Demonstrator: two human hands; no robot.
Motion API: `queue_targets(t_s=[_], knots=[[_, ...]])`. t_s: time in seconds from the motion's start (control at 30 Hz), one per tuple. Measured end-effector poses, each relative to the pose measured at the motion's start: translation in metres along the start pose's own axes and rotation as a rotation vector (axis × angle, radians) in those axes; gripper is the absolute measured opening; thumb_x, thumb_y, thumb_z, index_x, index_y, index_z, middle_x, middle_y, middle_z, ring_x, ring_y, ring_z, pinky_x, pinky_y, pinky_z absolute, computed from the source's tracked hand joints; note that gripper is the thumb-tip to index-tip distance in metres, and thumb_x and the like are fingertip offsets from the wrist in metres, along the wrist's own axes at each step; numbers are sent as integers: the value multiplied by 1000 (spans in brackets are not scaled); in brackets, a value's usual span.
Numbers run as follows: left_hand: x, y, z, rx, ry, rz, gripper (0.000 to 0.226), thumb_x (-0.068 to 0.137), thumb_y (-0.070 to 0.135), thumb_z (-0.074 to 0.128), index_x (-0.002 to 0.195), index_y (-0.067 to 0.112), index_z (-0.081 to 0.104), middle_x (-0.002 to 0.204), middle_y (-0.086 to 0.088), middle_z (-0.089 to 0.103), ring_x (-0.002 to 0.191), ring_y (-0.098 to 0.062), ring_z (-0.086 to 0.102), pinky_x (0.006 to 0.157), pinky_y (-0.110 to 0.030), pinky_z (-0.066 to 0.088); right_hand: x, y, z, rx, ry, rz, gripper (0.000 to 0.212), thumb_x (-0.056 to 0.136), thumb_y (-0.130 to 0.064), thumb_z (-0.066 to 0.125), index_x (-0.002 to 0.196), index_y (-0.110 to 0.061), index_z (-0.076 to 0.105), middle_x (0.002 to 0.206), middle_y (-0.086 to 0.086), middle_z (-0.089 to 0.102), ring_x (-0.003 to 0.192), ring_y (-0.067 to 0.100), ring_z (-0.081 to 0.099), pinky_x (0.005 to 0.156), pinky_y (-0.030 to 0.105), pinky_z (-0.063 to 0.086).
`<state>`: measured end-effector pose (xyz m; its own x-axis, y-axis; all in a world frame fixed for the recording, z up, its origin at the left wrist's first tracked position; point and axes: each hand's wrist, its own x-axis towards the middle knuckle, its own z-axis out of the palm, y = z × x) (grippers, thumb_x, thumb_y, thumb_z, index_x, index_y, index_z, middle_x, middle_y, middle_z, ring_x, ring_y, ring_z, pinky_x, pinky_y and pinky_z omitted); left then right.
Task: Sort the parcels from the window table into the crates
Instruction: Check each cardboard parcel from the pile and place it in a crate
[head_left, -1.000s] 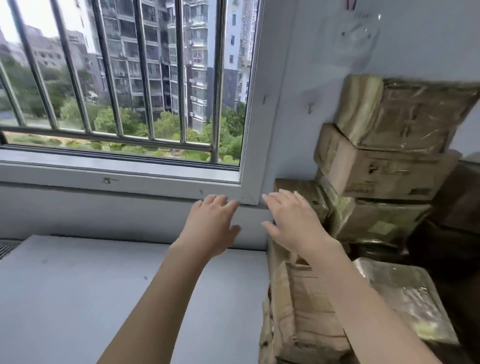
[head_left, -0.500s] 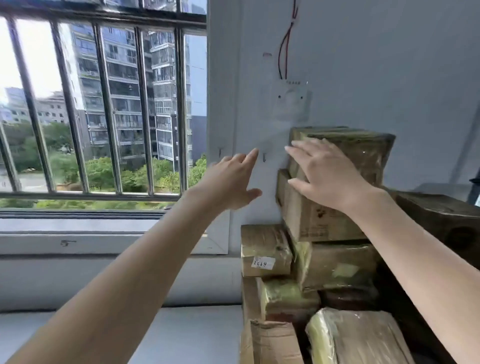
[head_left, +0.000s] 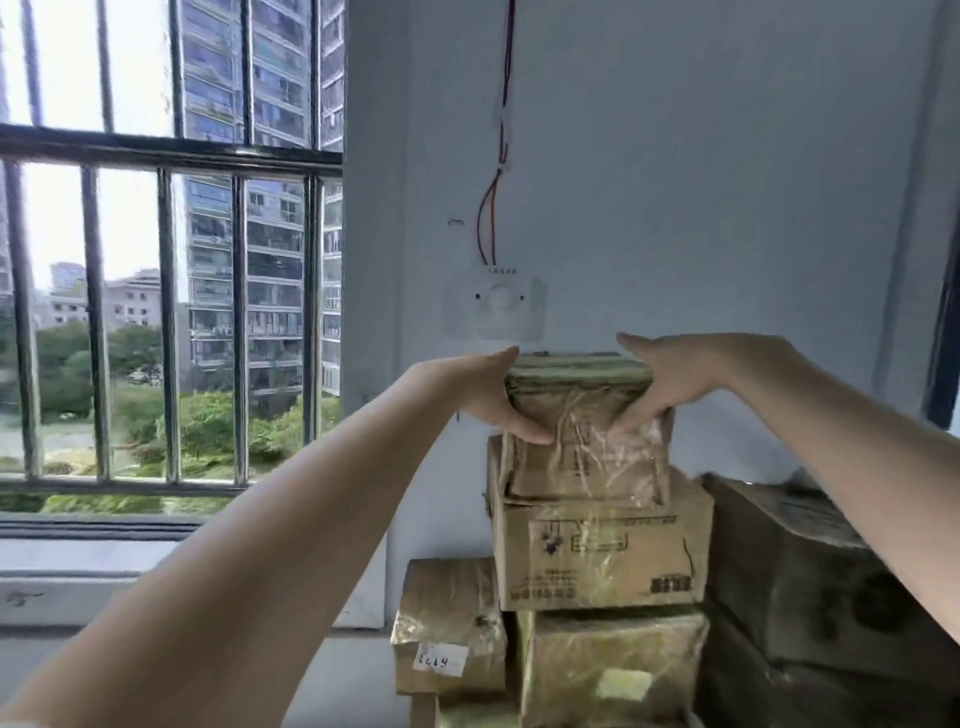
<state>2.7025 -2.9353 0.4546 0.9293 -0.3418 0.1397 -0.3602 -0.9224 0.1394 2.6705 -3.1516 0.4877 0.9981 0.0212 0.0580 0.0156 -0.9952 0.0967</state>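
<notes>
Both hands' grip is clamped on the top parcel (head_left: 582, 415), left hand (head_left: 480, 397) and right hand (head_left: 670, 382) curled round its side edges, atop the stacked box (head_left: 597, 551) against the wall (head_left: 701, 182), open air left toward the barred window (head_left: 171, 312).
</notes>
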Motion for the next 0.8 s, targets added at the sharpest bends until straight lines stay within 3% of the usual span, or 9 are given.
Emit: queue_targets(t_s=[0.1, 0.17, 0.23, 0.33, 0.43, 0.57, 0.63, 0.7, 0.8], knots=[[9, 3, 4, -72, 10, 3, 119, 63, 63, 77, 152, 35, 4, 156, 3, 27, 131, -24, 44, 102, -35, 42, 7, 7, 12, 180, -41, -103, 96, 69, -52, 78, 147, -29, 27, 136, -7, 48, 112, 13, 54, 97, 27, 38], [11, 3, 8, -170, 21, -3, 112, 65, 52, 82, 151, 35, 13, 138, -2, 50, 102, -21, 61, 88, -29, 50, 7, 8, 18, 276, 27, -161, 77, 71, -46, 80, 136, -31, 42, 119, -10, 57, 93, 8, 55, 83, 25, 39], [10, 2, 12, -210, 53, 0, 107, 63, 49, 84, 149, 35, 24, 120, 1, 60, 93, -18, 63, 90, -33, 52, 5, 6, 21, 301, 87, -171, 74, 71, -46, 81, 133, -30, 46, 110, -10, 56, 95, 12, 53, 78, 25, 38], [1, 1, 12, -194, 104, 16, 110, 51, 59, 84, 146, 34, 34, 129, 6, 57, 114, -19, 56, 101, -38, 45, 1, 4, 22, 341, 133, -178, 69, 69, -46, 82, 128, -26, 52, 101, -11, 60, 89, 11, 57, 68, 24, 42], [-13, 2, 4, -258, 141, 26, 117, 37, 64, 81, 142, 36, 39, 124, 7, 60, 107, -17, 59, 93, -34, 51, -13, 4, 18, 429, 183, -209, 59, 67, -42, 84, 118, -28, 57, 101, -10, 64, 88, 7, 58, 70, 21, 43], [-46, 8, -13, -273, 269, 76, 99, 63, 40, 86, 147, 33, 32, 118, 8, 58, 96, -12, 58, 79, -23, 48, -49, -4, 9, 497, 330, -232, 69, 65, -38, 86, 124, -32, 50, 104, -13, 59, 85, 6, 52, 66, 19, 37], [-68, 13, -18, -265, 374, 99, 100, 68, 33, 84, 149, 31, 26, 120, 5, 55, 94, -10, 55, 77, -18, 44, -65, -10, 7, 484, 444, -245, 81, 64, -38, 86, 133, -23, 46, 108, -10, 57, 87, 9, 51, 70, 21, 39], [-90, 14, -16, -282, 482, 111, 105, 69, 30, 84, 151, 32, 19, 135, 3, 51, 110, -14, 53, 88, -18, 39, -78, -18, 11, 492, 572, -269, 95, 62, -42, 86, 140, -18, 39, 121, -1, 55, 101, 16, 55, 87, 27, 46], [-125, 9, 9, -287, 670, 193, 106, 69, 19, 84, 152, 26, 18, 134, 0, 54, 114, -14, 54, 93, -15, 40, -93, -35, 37, 489, 738, -285, 114, 65, -47, 81, 153, -18, 16, 148, 4, 34, 132, 20, 37, 110, 32, 29]])
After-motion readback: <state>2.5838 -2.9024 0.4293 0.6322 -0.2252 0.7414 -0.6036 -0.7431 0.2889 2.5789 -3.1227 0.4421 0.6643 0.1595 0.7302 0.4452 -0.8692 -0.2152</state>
